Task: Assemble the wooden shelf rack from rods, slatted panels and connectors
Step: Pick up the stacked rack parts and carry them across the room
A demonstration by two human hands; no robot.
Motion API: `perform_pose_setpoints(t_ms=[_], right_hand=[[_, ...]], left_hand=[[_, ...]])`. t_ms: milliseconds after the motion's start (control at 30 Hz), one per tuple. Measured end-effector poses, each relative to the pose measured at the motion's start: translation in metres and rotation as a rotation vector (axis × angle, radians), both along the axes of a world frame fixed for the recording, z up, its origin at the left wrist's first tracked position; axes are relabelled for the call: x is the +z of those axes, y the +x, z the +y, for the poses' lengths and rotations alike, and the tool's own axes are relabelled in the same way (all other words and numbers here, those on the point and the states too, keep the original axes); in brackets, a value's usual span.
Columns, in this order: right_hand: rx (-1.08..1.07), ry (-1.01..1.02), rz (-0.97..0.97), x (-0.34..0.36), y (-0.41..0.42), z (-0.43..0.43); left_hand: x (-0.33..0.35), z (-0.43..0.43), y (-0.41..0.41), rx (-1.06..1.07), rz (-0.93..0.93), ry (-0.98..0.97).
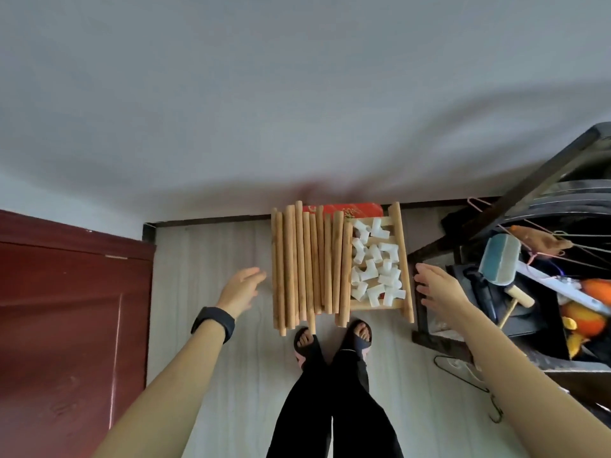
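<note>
Right now the parts are unassembled in one heap on the floor, just ahead of the person's sandalled feet. A bundle of wooden rods lies side by side on the left part of a slatted panel. A loose pile of white connectors fills the panel's right part. Whether more panels lie under this one cannot be told.

The rods' long axis runs straight away from the person, with the near ends by the toes and the far ends toward the wall. A red flat thing shows behind them.

The left grip, with a dark band on its wrist, reaches forward with fingers straight and spread. It holds nothing, and its fingertips are just beside the outermost rod without touching it. The right grip mirrors it on the other side, equally spread and empty, just beside the panel's right rail.

So the heap lies between the two grips, and each flank is about equally near. The left is nearer the rods, and the right is nearer the connectors. Any lift of the whole panel would probably need both grips on the long side edges, kept level, since the rods and connectors sit loose and could roll off. A cluttered dark rack stands close on the right and may crowd that arm.
</note>
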State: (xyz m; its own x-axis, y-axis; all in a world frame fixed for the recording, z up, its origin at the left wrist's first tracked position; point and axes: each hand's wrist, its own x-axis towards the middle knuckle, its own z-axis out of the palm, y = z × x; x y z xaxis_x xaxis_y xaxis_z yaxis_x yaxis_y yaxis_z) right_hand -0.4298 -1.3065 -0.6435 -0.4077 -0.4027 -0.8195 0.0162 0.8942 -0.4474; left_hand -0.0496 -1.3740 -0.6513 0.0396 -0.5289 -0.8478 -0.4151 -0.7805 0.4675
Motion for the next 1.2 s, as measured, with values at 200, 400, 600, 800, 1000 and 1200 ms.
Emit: perform_pose_setpoints(t_ms=[200,400,600,800,1000,1200], right_hand=[[-0.108,0.122,-0.185,-0.075,-0.028,-0.044],[-0.141,0.172,-0.452,-0.123,-0.058,-0.048],[-0.123,0.189,-0.56,-0.137,-0.073,-0.047],[-0.116,0.238,-0.586,-0.129,-0.071,-0.041],[-0.146,0.197,-0.596,-0.074,-0.059,-0.025],[-0.232,0.107,-0.563,0.036,-0.056,0.02]], left_hand=[[-0.087,-0.035,0.0,0.252,0.087,0.172],[-0.14,-0.047,-0.016,0.339,0.261,0.278],[-0.149,-0.045,-0.012,0.344,0.296,0.312],[-0.129,-0.05,-0.008,0.35,0.296,0.336],[-0.079,-0.048,0.004,0.321,0.311,0.299],[0.019,-0.048,-0.009,0.184,0.32,0.272]])
